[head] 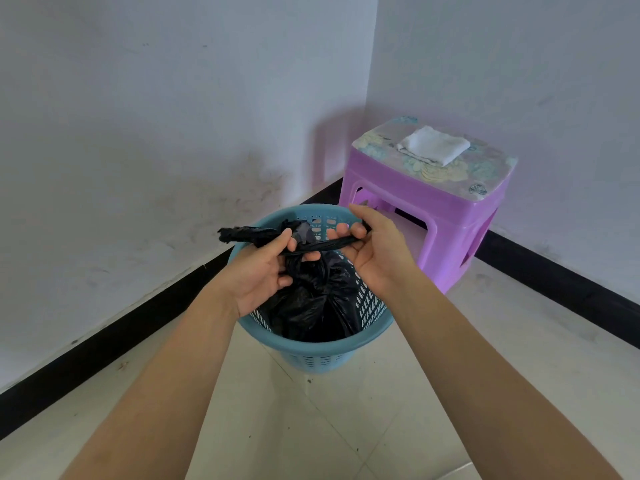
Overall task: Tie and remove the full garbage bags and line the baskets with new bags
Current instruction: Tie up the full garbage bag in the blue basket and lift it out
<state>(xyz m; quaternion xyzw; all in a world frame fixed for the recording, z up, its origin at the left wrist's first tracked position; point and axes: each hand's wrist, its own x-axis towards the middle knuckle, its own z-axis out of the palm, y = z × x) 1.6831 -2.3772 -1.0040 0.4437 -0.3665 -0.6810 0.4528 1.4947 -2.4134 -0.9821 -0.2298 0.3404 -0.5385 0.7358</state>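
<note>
A black garbage bag [313,303] sits inside a blue perforated basket [322,348] on the floor in the room's corner. The bag's top is gathered into two twisted ends that cross above its neck. My left hand [258,271] grips one twisted end, whose tip sticks out to the left. Over the basket's far right rim, my right hand [375,247] pinches the other twisted end and holds it taut. Both hands hover just above the basket's opening.
A purple plastic stool [433,216] stands right behind the basket against the corner, with a folded white cloth [433,145] on its patterned top. White walls with a black baseboard [114,337] run left and right. Pale floor tiles [346,420] lie in front.
</note>
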